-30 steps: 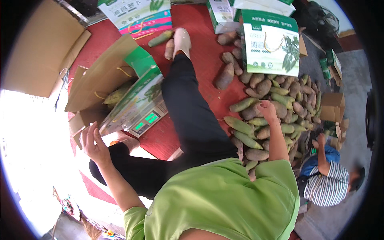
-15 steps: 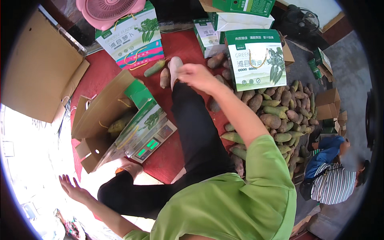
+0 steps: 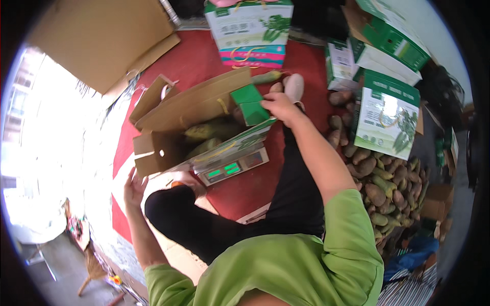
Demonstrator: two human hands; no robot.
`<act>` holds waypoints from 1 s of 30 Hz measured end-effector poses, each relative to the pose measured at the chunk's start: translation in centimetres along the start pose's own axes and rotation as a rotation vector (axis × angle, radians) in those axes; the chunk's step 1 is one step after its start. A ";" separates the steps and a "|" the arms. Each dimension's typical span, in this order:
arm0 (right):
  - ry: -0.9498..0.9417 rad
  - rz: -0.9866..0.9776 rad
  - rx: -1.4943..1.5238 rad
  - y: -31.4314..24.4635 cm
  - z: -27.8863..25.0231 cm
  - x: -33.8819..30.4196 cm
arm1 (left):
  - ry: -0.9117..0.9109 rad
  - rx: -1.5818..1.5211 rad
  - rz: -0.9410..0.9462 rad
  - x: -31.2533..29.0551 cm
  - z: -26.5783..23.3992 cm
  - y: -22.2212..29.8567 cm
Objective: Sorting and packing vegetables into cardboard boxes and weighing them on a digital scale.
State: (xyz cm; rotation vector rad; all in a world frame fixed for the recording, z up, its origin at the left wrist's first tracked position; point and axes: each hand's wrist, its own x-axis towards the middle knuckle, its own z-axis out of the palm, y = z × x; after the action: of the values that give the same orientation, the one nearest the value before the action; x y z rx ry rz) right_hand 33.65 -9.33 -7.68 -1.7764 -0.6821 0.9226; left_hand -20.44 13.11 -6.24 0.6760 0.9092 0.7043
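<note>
A cardboard carton [image 3: 191, 109] with raised flaps stands on a scale [image 3: 259, 157] with a green-lit display. Inside it lie several green radishes [image 3: 208, 131], partly shadowed. My right hand [image 3: 279, 108] is at the carton's far right corner, its bent fingers closed at the edge of the green flap [image 3: 248, 104]. Beside the near left flap [image 3: 148, 153], my left hand [image 3: 134, 189] is raised, fingers apart and holding nothing; whether it touches the cardboard is hard to tell.
Loose radishes [image 3: 385, 191] are heaped at the right, beside an upright white-and-green carton [image 3: 385, 120]. More cartons [image 3: 248, 30] stand at the back. A large cardboard sheet [image 3: 102, 41] leans far left. My shoe [image 3: 294, 87] rests near one radish [image 3: 266, 77] on the red mat [image 3: 306, 56].
The view has swung left, moving the scene rightward. My right hand has gone from above my shoe to the carton's green flap. My left hand has come close to the near left flap.
</note>
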 end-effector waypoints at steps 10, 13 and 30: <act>-0.045 0.176 0.006 -3.4 0.5 -1.2 | -0.023 0.115 -0.003 2.0 6.6 -4.3; -0.074 0.193 0.002 -2.9 0.4 -0.7 | 0.030 0.111 0.047 3.3 7.0 -4.5; -0.172 0.196 0.174 -2.5 0.9 2.4 | 0.164 -0.022 0.433 2.6 9.0 -3.4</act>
State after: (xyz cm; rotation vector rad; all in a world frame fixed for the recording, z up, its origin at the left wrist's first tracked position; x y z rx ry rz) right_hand 34.12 -6.07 -6.26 -1.6421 -0.5233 1.2409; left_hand -10.71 11.17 -6.01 0.8141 0.9113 1.1669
